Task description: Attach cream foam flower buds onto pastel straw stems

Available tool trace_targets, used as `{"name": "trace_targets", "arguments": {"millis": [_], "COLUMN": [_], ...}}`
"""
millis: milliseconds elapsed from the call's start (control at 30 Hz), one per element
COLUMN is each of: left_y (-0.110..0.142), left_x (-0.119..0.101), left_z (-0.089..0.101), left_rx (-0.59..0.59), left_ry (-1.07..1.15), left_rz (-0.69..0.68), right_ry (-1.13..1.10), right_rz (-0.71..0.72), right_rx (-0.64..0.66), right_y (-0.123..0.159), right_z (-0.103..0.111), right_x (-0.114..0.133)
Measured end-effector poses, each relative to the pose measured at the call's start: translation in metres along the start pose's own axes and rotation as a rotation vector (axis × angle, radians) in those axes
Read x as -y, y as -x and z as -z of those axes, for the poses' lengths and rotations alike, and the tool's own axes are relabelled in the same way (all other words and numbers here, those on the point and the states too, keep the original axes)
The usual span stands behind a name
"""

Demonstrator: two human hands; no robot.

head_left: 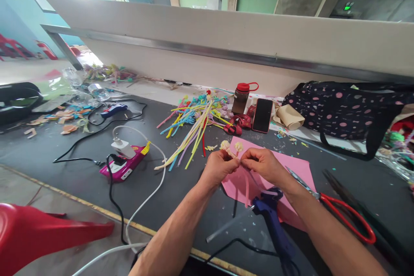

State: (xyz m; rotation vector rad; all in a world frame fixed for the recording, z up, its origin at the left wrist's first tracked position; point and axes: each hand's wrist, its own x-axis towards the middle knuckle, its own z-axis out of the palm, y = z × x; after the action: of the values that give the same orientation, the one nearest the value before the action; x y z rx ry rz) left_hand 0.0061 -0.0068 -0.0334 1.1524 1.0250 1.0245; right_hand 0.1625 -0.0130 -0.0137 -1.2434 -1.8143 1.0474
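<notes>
Both hands meet over a pink sheet (300,170) on the dark table. My left hand (220,166) is closed in a pinch on pipe cleaner flowers (238,146) with cream curled heads. The fingers of my right hand (261,164) pinch the stems at the same spot, and their tips touch the left fingertips. A pink pipe cleaner stem (247,187) hangs below the hands, with a pale purple one beside it. Under my right wrist lies a blue glue gun (270,217), a clear glue stick (226,226) pointing left from it.
Red-handled scissors (347,215) lie right of my right forearm. Several loose pipe cleaners (194,127) are heaped ahead. A phone (262,115), a bottle (241,98) and a patterned bag (343,112) stand at the back. A pink power strip (124,166) with cords sits left.
</notes>
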Motion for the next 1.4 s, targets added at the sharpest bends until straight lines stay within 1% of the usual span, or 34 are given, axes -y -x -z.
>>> {"name": "trace_targets", "arguments": {"millis": [67, 133, 200, 300, 367, 400, 467, 567, 633, 800, 933, 1100, 1167, 1300, 1400], "left_y": [0.000, 0.002, 0.006, 0.011, 0.012, 0.012, 0.011, 0.007, 0.006, 0.008, 0.008, 0.008, 0.009, 0.009, 0.008], "left_x": [0.000, -0.003, -0.008, -0.014, -0.013, -0.011, -0.006, 0.001, 0.002, 0.000, -0.001, -0.004, -0.004, -0.004, -0.002], "left_z": [0.001, 0.002, 0.002, -0.001, -0.006, -0.007, -0.010, -0.010, -0.009, -0.010, -0.009, -0.009, -0.010, -0.010, -0.010], "left_rx": [-0.003, 0.021, 0.063, 0.118, 0.112, 0.097, 0.030, -0.058, -0.088, -0.085, -0.090, -0.173, -0.178, -0.170, -0.150], "left_ry": [0.020, 0.095, 0.243, 0.481, 0.525, 0.515, 0.499, 0.458, 0.427, 0.434, 0.430, 0.312, 0.311, 0.324, 0.337], "left_rz": [0.022, 0.025, 0.019, 0.019, 0.046, 0.070, 0.086, 0.057, 0.049, 0.045, 0.019, -0.064, -0.079, -0.067, -0.089], "right_ry": [-0.081, -0.160, -0.249, -0.391, -0.460, -0.480, -0.496, -0.482, -0.473, -0.410, -0.323, -0.145, -0.095, -0.077, -0.115], "right_rz": [-0.030, -0.052, -0.052, -0.035, -0.031, -0.028, -0.013, 0.000, -0.003, 0.006, 0.020, 0.098, 0.132, 0.143, 0.121], "right_rx": [0.031, 0.019, -0.058, -0.246, -0.326, -0.342, -0.348, -0.352, -0.360, -0.374, -0.356, -0.348, -0.362, -0.361, -0.347], "right_y": [-0.001, -0.002, -0.002, -0.003, -0.003, -0.003, -0.003, -0.002, -0.001, 0.001, 0.004, 0.006, 0.007, 0.008, 0.008], "right_z": [0.001, 0.002, 0.003, 0.001, -0.003, -0.006, -0.013, -0.022, -0.024, -0.025, -0.024, -0.023, -0.023, -0.022, -0.023], "right_x": [-0.001, 0.000, 0.001, 0.002, 0.002, 0.002, 0.001, 0.001, 0.001, 0.003, 0.007, 0.010, 0.010, 0.011, 0.012]}}
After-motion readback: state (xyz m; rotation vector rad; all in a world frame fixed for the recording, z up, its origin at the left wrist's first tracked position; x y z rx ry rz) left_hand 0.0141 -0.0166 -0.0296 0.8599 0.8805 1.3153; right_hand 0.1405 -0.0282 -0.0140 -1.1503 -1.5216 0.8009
